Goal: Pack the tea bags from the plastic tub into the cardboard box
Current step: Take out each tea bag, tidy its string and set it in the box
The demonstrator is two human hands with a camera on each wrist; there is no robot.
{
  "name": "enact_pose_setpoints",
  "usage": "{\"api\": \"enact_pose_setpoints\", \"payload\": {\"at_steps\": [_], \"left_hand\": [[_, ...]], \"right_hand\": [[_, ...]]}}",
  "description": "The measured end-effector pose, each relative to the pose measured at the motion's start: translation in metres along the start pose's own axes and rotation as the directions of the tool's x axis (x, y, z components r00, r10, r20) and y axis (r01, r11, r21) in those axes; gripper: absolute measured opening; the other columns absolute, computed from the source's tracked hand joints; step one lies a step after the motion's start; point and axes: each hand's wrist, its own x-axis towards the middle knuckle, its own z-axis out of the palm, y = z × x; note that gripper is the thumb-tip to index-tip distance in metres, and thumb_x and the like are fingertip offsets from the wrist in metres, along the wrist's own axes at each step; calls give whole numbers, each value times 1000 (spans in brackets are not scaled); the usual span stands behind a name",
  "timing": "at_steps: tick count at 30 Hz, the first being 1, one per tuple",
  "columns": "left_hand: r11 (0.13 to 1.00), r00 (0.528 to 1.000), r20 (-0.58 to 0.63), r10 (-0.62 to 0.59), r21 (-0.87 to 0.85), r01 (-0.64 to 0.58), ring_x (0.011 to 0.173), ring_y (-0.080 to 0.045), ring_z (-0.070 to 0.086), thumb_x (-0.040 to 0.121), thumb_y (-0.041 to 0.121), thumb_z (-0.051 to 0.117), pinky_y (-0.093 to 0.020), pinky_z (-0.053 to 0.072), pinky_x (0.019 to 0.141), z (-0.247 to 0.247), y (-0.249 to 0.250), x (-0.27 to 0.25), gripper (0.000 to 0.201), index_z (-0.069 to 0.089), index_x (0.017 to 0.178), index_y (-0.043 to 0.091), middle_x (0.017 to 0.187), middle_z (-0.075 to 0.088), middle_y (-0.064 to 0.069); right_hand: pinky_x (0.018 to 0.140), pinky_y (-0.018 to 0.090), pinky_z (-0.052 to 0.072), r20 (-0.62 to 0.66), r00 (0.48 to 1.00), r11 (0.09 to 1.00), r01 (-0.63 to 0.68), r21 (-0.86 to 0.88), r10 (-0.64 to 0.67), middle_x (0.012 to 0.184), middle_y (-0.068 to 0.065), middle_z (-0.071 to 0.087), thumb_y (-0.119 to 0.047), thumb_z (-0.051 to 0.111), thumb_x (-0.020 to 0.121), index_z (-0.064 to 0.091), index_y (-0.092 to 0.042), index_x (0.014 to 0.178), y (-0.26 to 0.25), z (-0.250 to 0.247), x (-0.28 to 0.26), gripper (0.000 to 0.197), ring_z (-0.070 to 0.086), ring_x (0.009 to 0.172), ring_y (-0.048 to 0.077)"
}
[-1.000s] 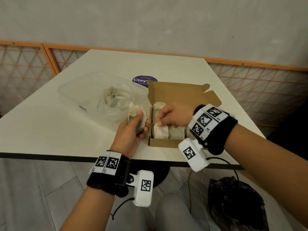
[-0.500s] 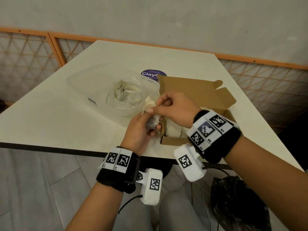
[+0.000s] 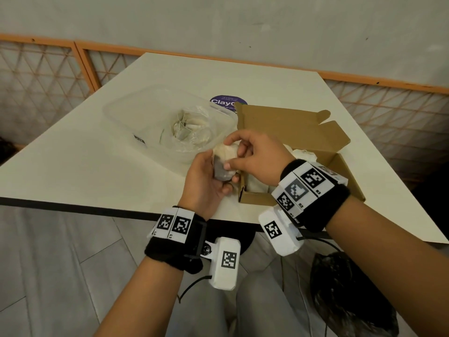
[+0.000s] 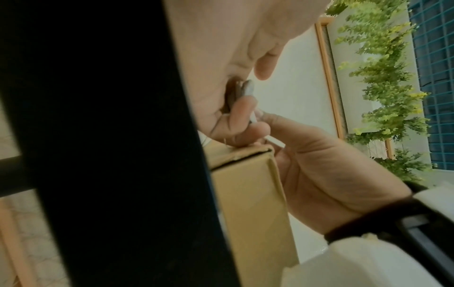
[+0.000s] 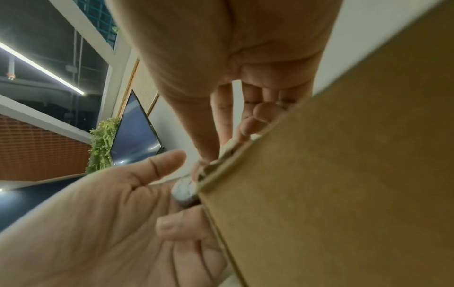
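Observation:
A clear plastic tub (image 3: 126, 117) on the white table holds a loose pile of tea bags (image 3: 188, 128). To its right stands the open cardboard box (image 3: 291, 127), lid flap up, with pale tea bags (image 3: 303, 153) inside. My left hand (image 3: 206, 181) grips a small bunch of tea bags (image 3: 224, 158) just left of the box's near corner. My right hand (image 3: 250, 154) pinches the top of that bunch with thumb and fingers. The left wrist view shows the bunch (image 4: 243, 93) above the box's corner (image 4: 248, 186). In the right wrist view the box's wall (image 5: 343, 174) hides most of it.
A purple round sticker (image 3: 227, 102) lies on the table behind the tub and box. The table's front edge (image 3: 97, 209) runs just below my wrists. A black bag (image 3: 349, 295) sits on the floor at lower right. Orange-framed lattice panels stand behind the table.
My right hand left the inside of the box and moved left to the bunch in my left hand, and now pinches it. The left hand stayed beside the box.

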Motion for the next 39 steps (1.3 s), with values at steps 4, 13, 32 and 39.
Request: {"api": "enact_pose_setpoints", "payload": {"at_steps": [4, 13, 32, 39], "left_hand": [[1000, 999, 32, -8, -1, 8, 52, -15, 49, 94, 26, 22, -20, 28, 42, -2, 0, 0, 37, 55, 95, 10, 63, 55, -1], [999, 1000, 10, 3, 38, -3, 51, -13, 45, 97, 34, 25, -19, 27, 39, 0, -1, 1, 40, 59, 99, 13, 65, 57, 0], [1000, 999, -50, -6, 23, 7, 50, -9, 48, 98, 18, 43, -15, 27, 40, -2, 0, 2, 15, 55, 92, 11, 67, 61, -3], [1000, 999, -36, -19, 14, 19, 50, -9, 48, 97, 17, 43, -14, 30, 39, -2, 0, 2, 14, 54, 93, 11, 68, 60, -3]], "right_hand": [[54, 12, 40, -7, 1000, 998, -14, 60, 15, 70, -6, 47, -8, 77, 72, 64, -17, 101, 2, -1, 0, 34, 45, 54, 4], [61, 12, 41, 1, 996, 977, -92, 195, 93, 72, -4, 55, -14, 79, 70, 61, -18, 79, 1, -3, 1, 21, 49, 64, 7], [61, 22, 56, 397, 808, 870, -492, 48, 435, 74, 10, 61, 10, 56, 84, 55, -10, 84, 8, -61, -3, 21, 63, 54, 11], [67, 27, 56, 335, 839, 898, -436, -62, 430, 79, 13, 64, 4, 62, 83, 55, -12, 89, 17, -50, -1, 18, 63, 68, 19]]}}
